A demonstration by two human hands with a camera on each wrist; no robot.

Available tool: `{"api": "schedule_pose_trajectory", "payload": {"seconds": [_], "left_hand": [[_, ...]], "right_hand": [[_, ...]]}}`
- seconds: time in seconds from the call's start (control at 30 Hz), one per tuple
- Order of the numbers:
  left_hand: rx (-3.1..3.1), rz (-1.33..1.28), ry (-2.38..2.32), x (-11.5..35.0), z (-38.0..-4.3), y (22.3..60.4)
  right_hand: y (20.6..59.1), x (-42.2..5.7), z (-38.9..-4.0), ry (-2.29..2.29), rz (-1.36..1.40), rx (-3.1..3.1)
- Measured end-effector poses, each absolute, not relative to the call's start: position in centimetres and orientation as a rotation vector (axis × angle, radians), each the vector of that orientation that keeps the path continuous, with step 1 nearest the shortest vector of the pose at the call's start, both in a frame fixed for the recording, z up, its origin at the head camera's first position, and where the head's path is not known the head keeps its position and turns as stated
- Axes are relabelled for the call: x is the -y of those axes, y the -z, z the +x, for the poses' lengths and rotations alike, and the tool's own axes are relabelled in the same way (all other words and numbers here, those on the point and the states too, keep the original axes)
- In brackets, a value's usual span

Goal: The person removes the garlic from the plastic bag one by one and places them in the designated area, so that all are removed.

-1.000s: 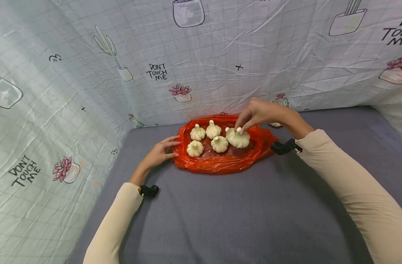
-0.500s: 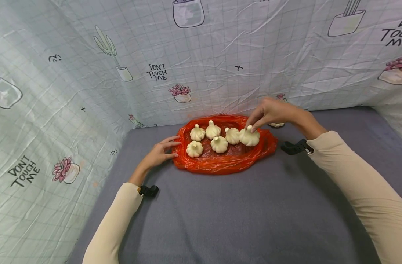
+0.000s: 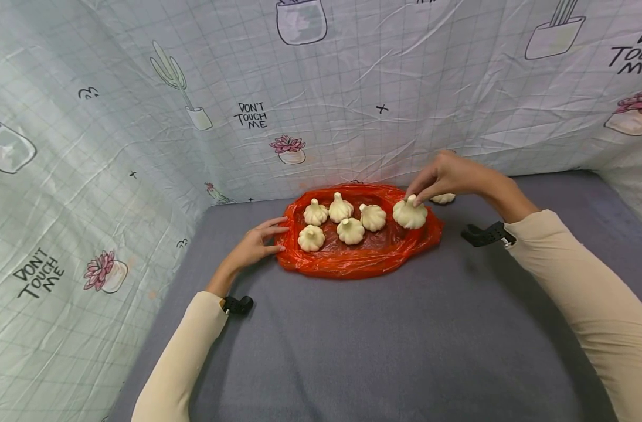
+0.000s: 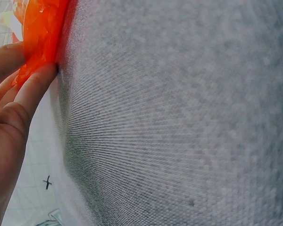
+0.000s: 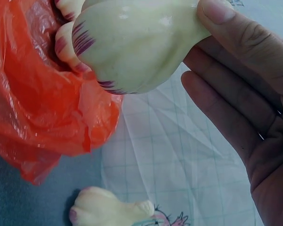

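Observation:
By its stem, a garlic bulb (image 3: 410,214) is pinched between the thumb and fingers of my right hand (image 3: 449,174), over the right end of a red plastic bag (image 3: 347,268). Purple streaks mark this bulb (image 5: 132,47) in the right wrist view. Several other garlic bulbs (image 3: 350,231) sit stem up inside the bag's opened mouth. At the bag's left edge, my left hand (image 3: 254,243) rests with spread, fairly straight fingers touching the plastic (image 4: 40,33).
Behind my right hand, another garlic bulb (image 3: 443,198) lies on the grey cloth-covered table (image 3: 373,340), partly hidden. A printed curtain (image 3: 321,129) rises along the table's back and left sides.
My right hand has carried the pinched garlic bulb to the right, from over the bulbs to the bag's right end. The left hand has stayed in place.

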State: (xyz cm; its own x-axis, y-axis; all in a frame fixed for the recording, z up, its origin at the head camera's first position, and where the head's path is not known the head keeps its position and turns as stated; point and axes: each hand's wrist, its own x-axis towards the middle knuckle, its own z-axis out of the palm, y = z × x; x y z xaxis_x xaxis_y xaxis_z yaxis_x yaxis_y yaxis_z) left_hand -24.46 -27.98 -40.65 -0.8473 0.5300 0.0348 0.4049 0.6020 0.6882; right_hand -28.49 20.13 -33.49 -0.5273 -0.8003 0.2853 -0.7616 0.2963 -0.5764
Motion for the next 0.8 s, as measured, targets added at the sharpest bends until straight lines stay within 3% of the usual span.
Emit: {"api": "schedule_pose_trajectory", "payload": {"seconds": [0.6, 0.8], "left_hand": [[-2.678, 0.784, -1.05, 29.6, -26.8, 43.7], [-2.685, 0.779, -1.021, 29.7, -26.9, 43.5]], "right_hand": [[34.2, -24.0, -28.1, 1.076, -1.404, -2.588], [34.3, -25.3, -27.6, 1.072, -1.161, -2.71]]}}
